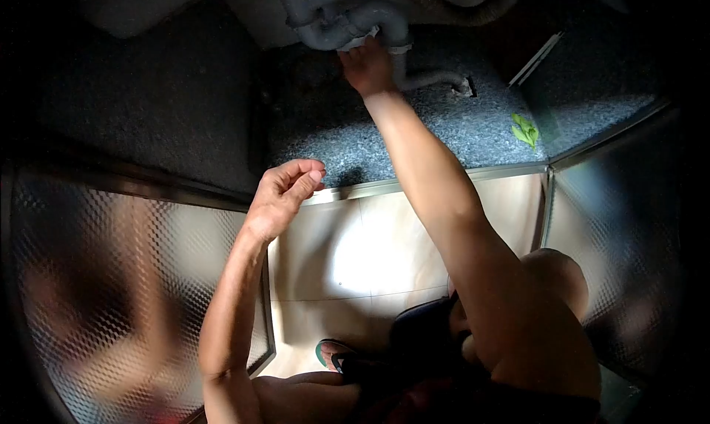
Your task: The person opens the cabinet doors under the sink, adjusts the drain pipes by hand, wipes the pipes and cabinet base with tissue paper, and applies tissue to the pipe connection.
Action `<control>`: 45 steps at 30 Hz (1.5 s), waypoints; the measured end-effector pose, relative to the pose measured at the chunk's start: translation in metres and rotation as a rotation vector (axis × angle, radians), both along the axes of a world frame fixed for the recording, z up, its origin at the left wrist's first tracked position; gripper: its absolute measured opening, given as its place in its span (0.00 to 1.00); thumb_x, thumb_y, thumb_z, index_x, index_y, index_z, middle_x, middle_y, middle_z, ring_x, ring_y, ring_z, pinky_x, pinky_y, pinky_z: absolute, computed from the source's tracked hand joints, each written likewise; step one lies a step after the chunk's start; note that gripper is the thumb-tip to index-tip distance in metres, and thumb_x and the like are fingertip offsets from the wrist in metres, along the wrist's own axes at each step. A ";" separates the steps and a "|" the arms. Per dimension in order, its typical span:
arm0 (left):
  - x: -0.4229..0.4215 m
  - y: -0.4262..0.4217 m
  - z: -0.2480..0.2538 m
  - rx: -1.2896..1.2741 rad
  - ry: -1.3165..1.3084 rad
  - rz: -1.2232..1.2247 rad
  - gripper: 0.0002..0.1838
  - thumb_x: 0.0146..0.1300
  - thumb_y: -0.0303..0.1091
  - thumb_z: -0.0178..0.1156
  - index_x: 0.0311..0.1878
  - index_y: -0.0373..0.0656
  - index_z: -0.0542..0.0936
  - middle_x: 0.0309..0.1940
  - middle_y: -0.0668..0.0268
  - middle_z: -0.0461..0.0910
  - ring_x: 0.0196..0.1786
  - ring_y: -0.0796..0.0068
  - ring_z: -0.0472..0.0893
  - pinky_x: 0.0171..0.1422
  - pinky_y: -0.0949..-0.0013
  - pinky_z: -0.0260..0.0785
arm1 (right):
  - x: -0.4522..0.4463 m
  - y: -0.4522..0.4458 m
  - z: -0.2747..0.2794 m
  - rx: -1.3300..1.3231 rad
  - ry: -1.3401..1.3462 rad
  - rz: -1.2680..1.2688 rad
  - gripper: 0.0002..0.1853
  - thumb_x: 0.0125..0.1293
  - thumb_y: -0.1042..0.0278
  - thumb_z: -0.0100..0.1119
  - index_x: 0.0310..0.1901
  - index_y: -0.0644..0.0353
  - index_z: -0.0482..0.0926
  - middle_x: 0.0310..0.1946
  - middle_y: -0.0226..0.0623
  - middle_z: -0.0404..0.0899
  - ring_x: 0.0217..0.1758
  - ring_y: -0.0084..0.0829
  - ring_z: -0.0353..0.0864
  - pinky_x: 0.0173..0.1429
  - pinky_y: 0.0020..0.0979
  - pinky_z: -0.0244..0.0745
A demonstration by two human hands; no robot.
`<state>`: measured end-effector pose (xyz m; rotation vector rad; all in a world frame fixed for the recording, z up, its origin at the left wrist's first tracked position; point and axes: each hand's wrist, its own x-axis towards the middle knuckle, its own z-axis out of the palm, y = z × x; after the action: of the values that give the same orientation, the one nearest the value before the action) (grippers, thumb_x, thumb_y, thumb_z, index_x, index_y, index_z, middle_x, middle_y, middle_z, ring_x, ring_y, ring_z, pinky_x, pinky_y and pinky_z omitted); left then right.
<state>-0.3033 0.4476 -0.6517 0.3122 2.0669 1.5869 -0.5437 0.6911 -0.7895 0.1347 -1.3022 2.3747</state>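
Cloth or paper (pixel 356 41) sits under the bent pipe (pixel 388 21), my right hand (pixel 370 70) apparently wiping there, finger grip unclear; my left hand (pixel 281 200), in front of the pipe, has fingers pressed together; next calls for steady contact.

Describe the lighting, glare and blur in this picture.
In the head view, glare bleaches a patch of floor; the left hand is brightly lit, while the right hand, at the pipe, is dimmer; shapes in the textured door look blurred; the corners fade to black.
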 end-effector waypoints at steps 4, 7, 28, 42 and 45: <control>-0.006 0.002 -0.006 0.007 -0.009 -0.007 0.18 0.67 0.43 0.60 0.51 0.39 0.79 0.42 0.66 0.81 0.46 0.74 0.80 0.52 0.70 0.72 | 0.068 -0.016 0.073 -0.655 -0.034 0.144 0.19 0.76 0.56 0.34 0.65 0.44 0.62 0.67 0.32 0.63 0.70 0.37 0.60 0.73 0.46 0.50; -0.010 0.005 -0.011 -0.017 0.008 -0.014 0.17 0.67 0.42 0.60 0.50 0.38 0.79 0.43 0.66 0.81 0.46 0.73 0.80 0.53 0.69 0.73 | 0.083 -0.018 0.083 -0.590 -0.013 0.112 0.25 0.74 0.58 0.41 0.70 0.56 0.59 0.69 0.46 0.59 0.71 0.45 0.58 0.76 0.42 0.50; -0.027 -0.024 -0.032 -0.094 0.057 0.025 0.18 0.68 0.40 0.58 0.51 0.35 0.78 0.43 0.64 0.80 0.46 0.75 0.78 0.56 0.70 0.73 | 0.129 0.034 -0.054 1.756 -0.500 -0.123 0.17 0.66 0.69 0.50 0.55 0.61 0.76 0.55 0.48 0.75 0.57 0.49 0.75 0.62 0.42 0.70; -0.033 -0.022 -0.057 -0.173 -0.046 -0.028 0.18 0.67 0.43 0.59 0.50 0.37 0.79 0.40 0.67 0.81 0.43 0.77 0.78 0.52 0.73 0.72 | 0.094 0.010 -0.074 2.022 -0.330 0.049 0.25 0.69 0.65 0.45 0.67 0.61 0.62 0.66 0.50 0.62 0.67 0.47 0.65 0.69 0.44 0.62; -0.038 -0.019 -0.056 -0.082 -0.030 -0.003 0.17 0.67 0.42 0.59 0.49 0.38 0.79 0.39 0.68 0.81 0.42 0.78 0.78 0.52 0.73 0.71 | 0.087 0.055 -0.124 2.057 -0.090 -0.058 0.24 0.69 0.68 0.45 0.65 0.64 0.64 0.66 0.50 0.63 0.68 0.47 0.64 0.68 0.43 0.64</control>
<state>-0.3416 0.4287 -0.7081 0.2597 2.1012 1.4913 -0.4562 0.7457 -0.9133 0.4940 -2.9560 0.1070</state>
